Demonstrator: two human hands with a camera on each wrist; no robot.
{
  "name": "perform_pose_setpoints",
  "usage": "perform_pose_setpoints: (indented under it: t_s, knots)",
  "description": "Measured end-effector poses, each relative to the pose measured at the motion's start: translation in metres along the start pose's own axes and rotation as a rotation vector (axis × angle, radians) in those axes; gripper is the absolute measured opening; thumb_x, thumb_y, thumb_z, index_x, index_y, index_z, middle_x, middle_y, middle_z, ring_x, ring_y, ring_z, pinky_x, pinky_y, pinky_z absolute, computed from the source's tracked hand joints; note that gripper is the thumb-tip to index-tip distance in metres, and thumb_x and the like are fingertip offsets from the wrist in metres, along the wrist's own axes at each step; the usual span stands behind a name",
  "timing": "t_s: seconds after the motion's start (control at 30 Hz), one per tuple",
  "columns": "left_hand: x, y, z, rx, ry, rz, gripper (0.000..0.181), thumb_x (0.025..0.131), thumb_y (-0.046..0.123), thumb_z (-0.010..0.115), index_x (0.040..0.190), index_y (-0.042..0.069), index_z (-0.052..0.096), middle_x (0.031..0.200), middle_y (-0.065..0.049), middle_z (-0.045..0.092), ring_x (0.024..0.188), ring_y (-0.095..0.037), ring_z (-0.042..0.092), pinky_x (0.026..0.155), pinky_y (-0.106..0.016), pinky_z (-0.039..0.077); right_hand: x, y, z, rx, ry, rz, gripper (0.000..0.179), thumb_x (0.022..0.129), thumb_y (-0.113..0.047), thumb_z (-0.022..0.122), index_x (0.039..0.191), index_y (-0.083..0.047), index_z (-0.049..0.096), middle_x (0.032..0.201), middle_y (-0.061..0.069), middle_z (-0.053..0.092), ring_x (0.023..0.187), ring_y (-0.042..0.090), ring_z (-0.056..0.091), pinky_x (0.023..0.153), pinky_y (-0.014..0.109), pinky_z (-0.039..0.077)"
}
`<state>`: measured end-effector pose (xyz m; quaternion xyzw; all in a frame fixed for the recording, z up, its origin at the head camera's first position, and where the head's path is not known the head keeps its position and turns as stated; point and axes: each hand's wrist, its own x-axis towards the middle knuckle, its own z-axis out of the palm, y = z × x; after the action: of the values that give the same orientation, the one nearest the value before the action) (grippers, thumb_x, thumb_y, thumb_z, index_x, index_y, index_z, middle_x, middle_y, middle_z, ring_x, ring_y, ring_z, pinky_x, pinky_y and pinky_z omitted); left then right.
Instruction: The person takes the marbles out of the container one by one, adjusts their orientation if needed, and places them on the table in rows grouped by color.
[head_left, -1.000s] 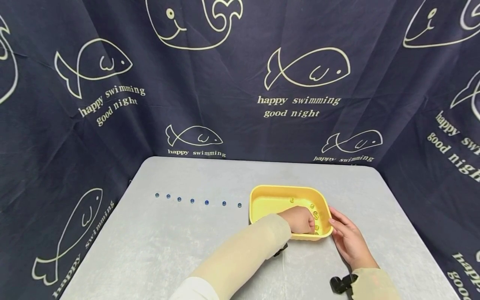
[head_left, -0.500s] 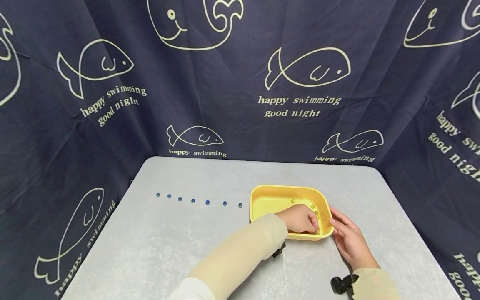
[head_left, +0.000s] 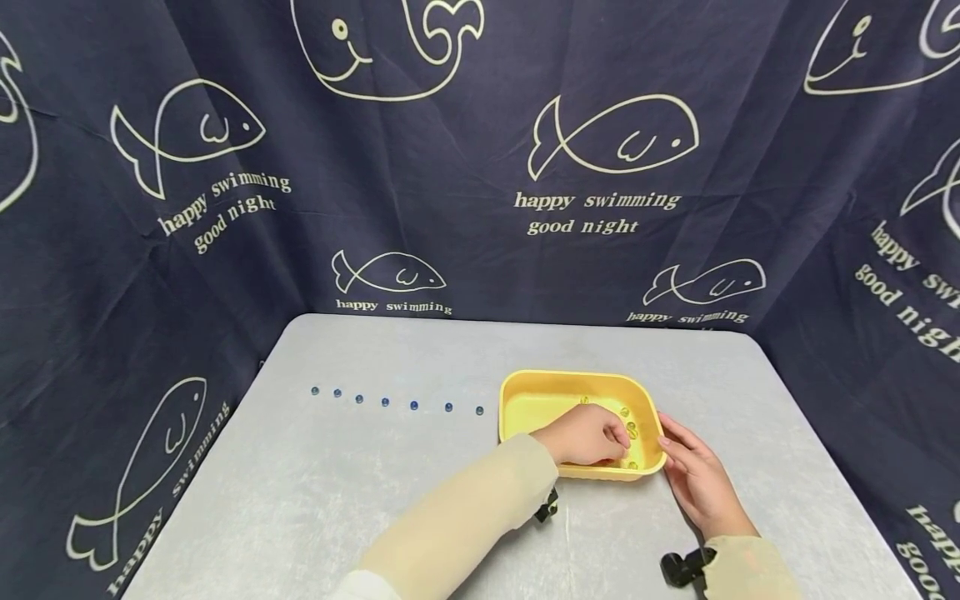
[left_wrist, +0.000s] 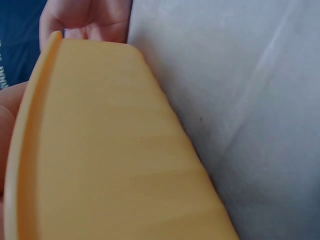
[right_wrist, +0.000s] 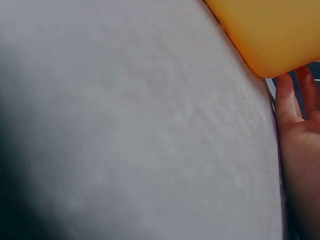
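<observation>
Seven blue marbles [head_left: 414, 406] sat outside the yellow tub [head_left: 555, 383], head view; left hand [head_left: 585, 435] curled inside by yellow marbles [head_left: 632, 431], couldn't tell if pinching one. Probably slick glass, best held mid-ball. Left wrist: tub wall hid fingertips. Right wrist: right hand [right_wrist: 302, 145] touched the tub, fingers straight.

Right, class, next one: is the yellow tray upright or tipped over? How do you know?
Upright. The head view looks into the open top of the yellow tray, with small yellow beads lying inside.
</observation>
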<state>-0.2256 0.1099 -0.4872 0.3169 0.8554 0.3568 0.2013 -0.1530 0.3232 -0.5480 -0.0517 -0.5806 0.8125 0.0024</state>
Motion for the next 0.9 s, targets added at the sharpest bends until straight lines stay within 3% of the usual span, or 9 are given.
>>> perform_pose_setpoints:
  t_s: [0.33,0.63,0.9]
  knots:
    - [-0.018,-0.010,-0.007,-0.255,0.090,-0.007,0.010,0.094,0.015,0.077,0.086,0.020,0.073,0.073,0.006,0.071,0.063,-0.004,0.065,0.060,-0.019,0.051,-0.002,-0.003,0.003,0.023,-0.011,-0.013,0.047,0.105,-0.002,0.057,0.151,-0.005,0.051,0.136,-0.011,0.062,0.123,0.004,0.058,0.099,0.021,0.050]
    - [-0.041,-0.016,-0.019,-0.425,0.188,0.022,0.006,0.092,0.013,0.078,0.090,0.018,0.075,0.077,0.008,0.069,0.072,-0.016,0.072,0.063,-0.024,0.056,-0.002,-0.003,0.004,0.046,-0.003,-0.009,0.044,0.104,-0.002,0.058,0.147,-0.008,0.057,0.133,-0.012,0.065,0.121,0.005,0.060,0.097,0.021,0.051]
    - [-0.065,-0.025,-0.038,-0.435,0.288,0.001,0.005,0.093,0.016,0.077,0.097,0.018,0.076,0.081,0.008,0.070,0.070,-0.011,0.070,0.060,-0.026,0.055,-0.002,-0.005,0.005,0.034,0.006,-0.002,0.045,0.104,-0.003,0.060,0.148,-0.009,0.057,0.132,-0.014,0.065,0.121,0.003,0.060,0.096,0.021,0.051]
